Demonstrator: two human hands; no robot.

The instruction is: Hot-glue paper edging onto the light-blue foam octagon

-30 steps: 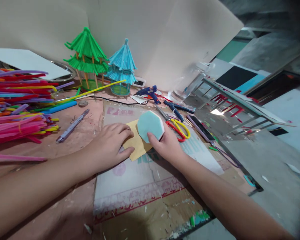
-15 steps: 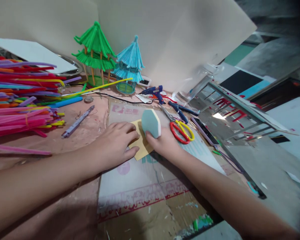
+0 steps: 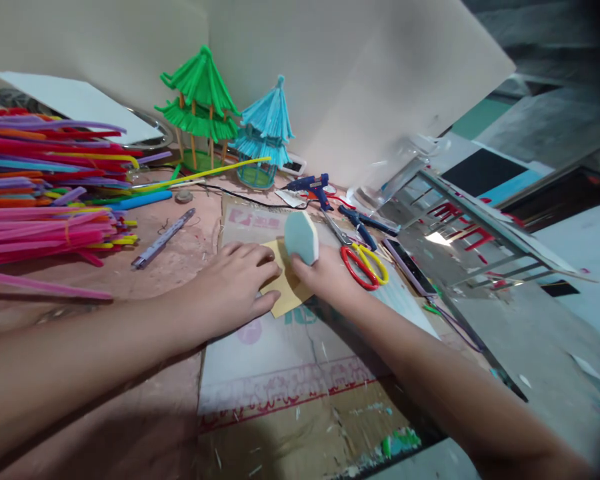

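Note:
My right hand (image 3: 330, 277) grips a thin, pale blue-green octagonal foam piece (image 3: 301, 237) with a cream edge and back, thumb on its near face. It stands nearly upright over a small yellow sheet (image 3: 286, 301); whether its lower edge touches the sheet is hidden. My left hand (image 3: 243, 280) lies on the sheet's left side, fingers apart and slightly bent. Under the sheet is a flattened printed cardboard (image 3: 280, 353). Scissors (image 3: 363, 263) with one red and one yellow handle lie just right of my right hand.
Pipe cleaners (image 3: 55, 173) are heaped at left beside a pen (image 3: 163, 239). A green pagoda model (image 3: 205, 107) and a light blue one (image 3: 266, 127) stand at the back. A glue gun (image 3: 313, 187), blue-handled pliers (image 3: 363, 225) and a phone (image 3: 409, 267) lie at right near the table edge.
The view has shifted slightly, so the table things sit a little farther right. The octagonal piece has turned slightly and still stands over the yellow sheet in my right hand. My left hand stays on the sheet.

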